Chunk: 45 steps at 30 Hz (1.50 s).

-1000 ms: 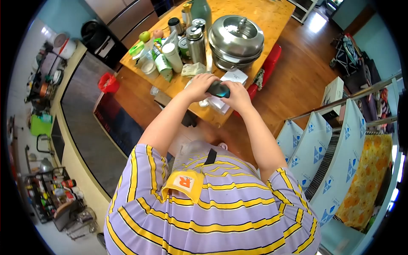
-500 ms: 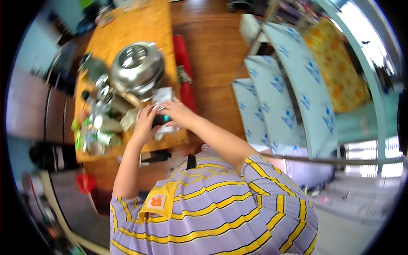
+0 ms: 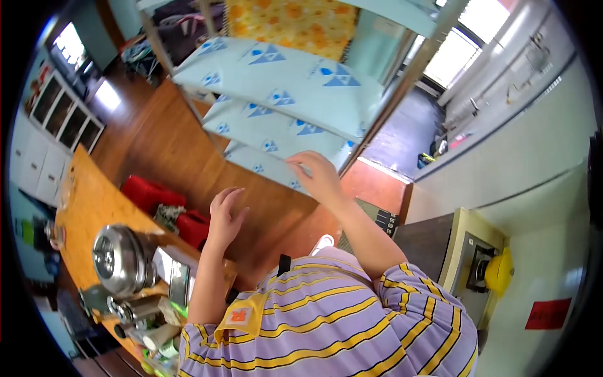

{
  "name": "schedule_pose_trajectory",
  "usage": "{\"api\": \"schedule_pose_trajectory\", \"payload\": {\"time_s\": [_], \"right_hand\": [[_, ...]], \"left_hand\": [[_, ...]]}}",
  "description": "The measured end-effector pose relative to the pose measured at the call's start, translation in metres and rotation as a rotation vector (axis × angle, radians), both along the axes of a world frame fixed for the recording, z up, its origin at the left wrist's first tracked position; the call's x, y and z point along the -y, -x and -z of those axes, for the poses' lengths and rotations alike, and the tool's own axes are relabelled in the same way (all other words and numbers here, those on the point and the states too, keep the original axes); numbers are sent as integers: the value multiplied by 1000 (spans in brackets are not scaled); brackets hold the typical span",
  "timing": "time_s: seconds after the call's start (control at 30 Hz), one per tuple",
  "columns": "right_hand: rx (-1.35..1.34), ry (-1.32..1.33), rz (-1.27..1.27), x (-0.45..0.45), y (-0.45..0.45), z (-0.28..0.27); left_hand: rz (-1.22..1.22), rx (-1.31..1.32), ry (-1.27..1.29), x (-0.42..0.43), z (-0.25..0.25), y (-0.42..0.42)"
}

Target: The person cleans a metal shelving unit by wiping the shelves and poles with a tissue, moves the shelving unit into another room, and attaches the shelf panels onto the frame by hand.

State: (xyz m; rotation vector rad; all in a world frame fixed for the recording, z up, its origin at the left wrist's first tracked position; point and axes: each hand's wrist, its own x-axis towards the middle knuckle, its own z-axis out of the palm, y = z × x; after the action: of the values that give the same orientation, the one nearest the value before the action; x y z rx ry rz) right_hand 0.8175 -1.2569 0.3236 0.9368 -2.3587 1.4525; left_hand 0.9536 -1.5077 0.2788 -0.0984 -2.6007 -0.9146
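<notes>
My left hand (image 3: pixel 226 217) hangs in the air beside the wooden table (image 3: pixel 85 198), fingers apart and nothing in it. Farther right, my right hand (image 3: pixel 317 176) is raised in front of the stairs; its fingers are loosely bent with a gap at the thumb, and I see nothing held. On the table's near end lies a dark, flat phone-like thing (image 3: pixel 180 281), next to a white item (image 3: pixel 162 262). A shiny steel pot (image 3: pixel 119 259) with a glass lid stands just beyond them. Neither hand touches these things.
Stairs covered in pale blue patterned sheeting (image 3: pixel 276 69) rise ahead. Red stools (image 3: pixel 151 193) stand along the table's side. Bottles and jars (image 3: pixel 160 336) crowd the table's near left. At right, a yellow pan (image 3: pixel 499 273) sits on a stove.
The view has swung right, away from the table. Both hands have left the dark phone-like thing, which now lies on the table, and are lifted and apart.
</notes>
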Motion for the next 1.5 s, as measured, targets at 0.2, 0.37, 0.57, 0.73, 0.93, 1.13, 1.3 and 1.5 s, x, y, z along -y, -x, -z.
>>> {"api": "schedule_pose_trajectory", "payload": {"time_s": [0.2, 0.37, 0.57, 0.73, 0.93, 1.13, 1.3, 1.5], "right_hand": [[-52, 256, 308, -108, 47, -21], [-203, 266, 366, -154, 75, -31], [-263, 215, 390, -178, 96, -40], [-286, 207, 394, -170, 116, -50], [-177, 235, 433, -152, 137, -55], [91, 520, 525, -121, 150, -46], [-40, 632, 636, -108, 163, -39], [-38, 751, 779, -94, 169, -49]], "left_hand": [[94, -9, -130, -75, -35, 114], [39, -228, -310, -118, -33, 210], [65, -169, -695, -151, -71, 277], [28, -157, -827, -145, -115, 291], [174, -190, -1251, -107, -164, 323], [435, -248, -1405, -83, -220, 363], [579, -296, -1484, -71, -240, 372], [722, -473, -1557, -41, -251, 389]]}}
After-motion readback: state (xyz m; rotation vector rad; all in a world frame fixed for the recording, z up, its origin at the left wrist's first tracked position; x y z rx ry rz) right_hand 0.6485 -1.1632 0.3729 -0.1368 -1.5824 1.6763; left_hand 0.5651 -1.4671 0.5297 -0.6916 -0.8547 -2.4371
